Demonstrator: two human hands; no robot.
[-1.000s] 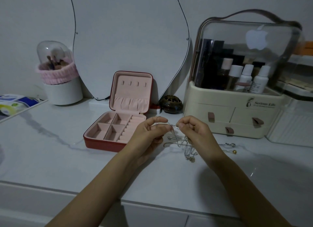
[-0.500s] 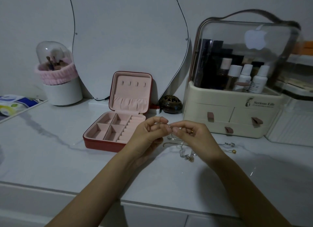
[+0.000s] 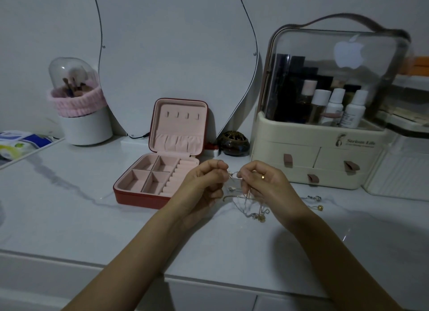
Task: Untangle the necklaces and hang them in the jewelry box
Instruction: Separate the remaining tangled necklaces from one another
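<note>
While my left hand (image 3: 204, 183) and right hand (image 3: 262, 183) are hovering over the white marble-patterned tabletop (image 3: 69, 213), both are pinching the tangled cluster of thin silver and gold metal necklace chains (image 3: 249, 203) between curled fingertips. I am holding the upper strands raised between the two hands, which are sitting just apart, and the lower loops and small pendants are hanging down toward the tabletop. I am wearing a slim gold band on one finger of the right hand. Two further small pieces, one silver and one with a gold bead (image 3: 320, 207), are lying on the surface to the right of my right wrist. Just beside my left hand, the square red jewelry box with pink velvety lining (image 3: 160, 171) is standing open, its lid upright, showing four small hooks above a gathered pouch, and its base showing square compartments and a row of ring rolls. Behind my right hand, a cream plastic cosmetics organiser with a clear domed cover (image 3: 325, 124) is holding white bottles.
</note>
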